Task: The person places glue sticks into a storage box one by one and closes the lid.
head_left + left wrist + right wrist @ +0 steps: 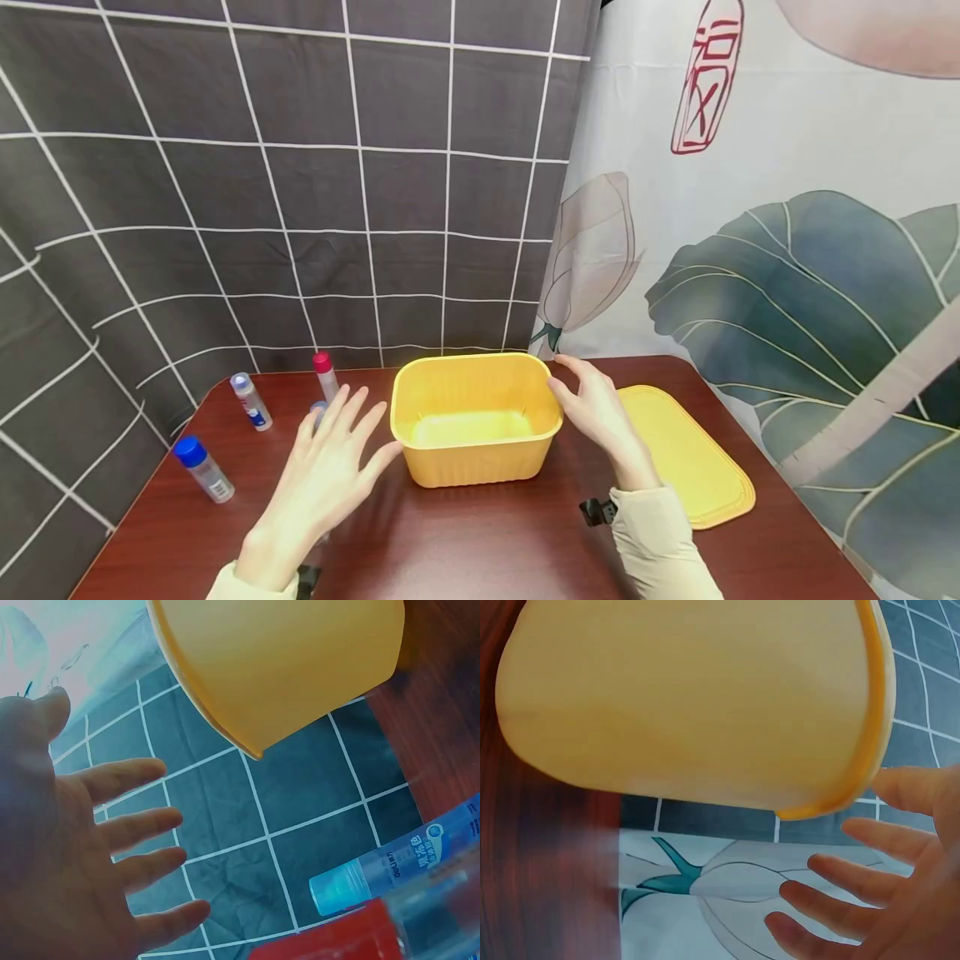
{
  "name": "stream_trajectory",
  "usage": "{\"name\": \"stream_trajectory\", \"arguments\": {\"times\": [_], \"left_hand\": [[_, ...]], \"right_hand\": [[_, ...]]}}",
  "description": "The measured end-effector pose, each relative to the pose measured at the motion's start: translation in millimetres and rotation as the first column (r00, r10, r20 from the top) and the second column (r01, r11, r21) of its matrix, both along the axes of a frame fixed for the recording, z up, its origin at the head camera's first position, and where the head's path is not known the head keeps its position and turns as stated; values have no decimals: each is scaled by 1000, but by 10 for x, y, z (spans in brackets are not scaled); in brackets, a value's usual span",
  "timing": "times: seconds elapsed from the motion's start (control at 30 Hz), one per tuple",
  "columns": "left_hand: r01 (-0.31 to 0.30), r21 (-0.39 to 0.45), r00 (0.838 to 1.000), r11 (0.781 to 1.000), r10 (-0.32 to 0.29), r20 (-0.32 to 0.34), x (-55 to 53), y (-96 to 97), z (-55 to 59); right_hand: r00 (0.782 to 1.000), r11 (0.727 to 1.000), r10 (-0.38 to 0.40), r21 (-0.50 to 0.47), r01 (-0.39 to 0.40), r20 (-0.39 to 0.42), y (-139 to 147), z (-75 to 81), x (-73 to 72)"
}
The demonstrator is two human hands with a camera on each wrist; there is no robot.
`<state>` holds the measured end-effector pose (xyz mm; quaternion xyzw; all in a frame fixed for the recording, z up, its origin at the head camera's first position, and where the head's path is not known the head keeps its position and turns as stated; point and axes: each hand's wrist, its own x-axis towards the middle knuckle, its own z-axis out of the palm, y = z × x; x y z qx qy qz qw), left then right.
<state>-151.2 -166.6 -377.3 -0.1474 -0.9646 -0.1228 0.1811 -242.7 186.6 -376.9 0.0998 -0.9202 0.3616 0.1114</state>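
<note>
An open yellow plastic bin [476, 464] stands upright on the table, its inside bare. At its left end is my left hand [318, 479], fingers spread and straight, thumb tip right at the bin's side. My right hand [596, 410] is at the opposite end, fingers loosely extended, with its fingertips close by the rim. In the right wrist view the thumb [907, 789] overlaps the bin's rim corner. Neither hand grips anything. The left wrist view shows the left palm [45, 840] facing the bin, fingers apart from it.
A yellow lid [686, 458] lies flat at the right. Small clear bottles stand at the left: one blue-capped [206, 471], one pale-capped [251, 402], one red-capped [326, 375]. Another bottle [318, 408] is partly hidden by the left hand. Cloth hangings [405, 267] rise behind the table.
</note>
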Motion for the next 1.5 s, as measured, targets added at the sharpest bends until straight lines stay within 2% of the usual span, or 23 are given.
{"name": "stream_trajectory", "arguments": {"times": [0.2, 0.57, 1.0, 1.5], "left_hand": [[12, 3, 999, 1000, -12, -34, 73, -39, -12], [4, 0, 991, 1000, -4, -135, 205, -176, -73], [-65, -4, 997, 998, 65, -37, 289, -325, -107], [-59, 14, 993, 998, 60, -103, 365, -468, -186]], "right_hand": [[998, 998, -30, -60, 33, 50, -51, -52, -69], [996, 992, -69, -104, 74, 52, -97, -166, -192], [994, 985, -101, -140, 104, 28, -103, -227, -232], [989, 979, -142, -139, 146, 39, -141, -242, -240]]}}
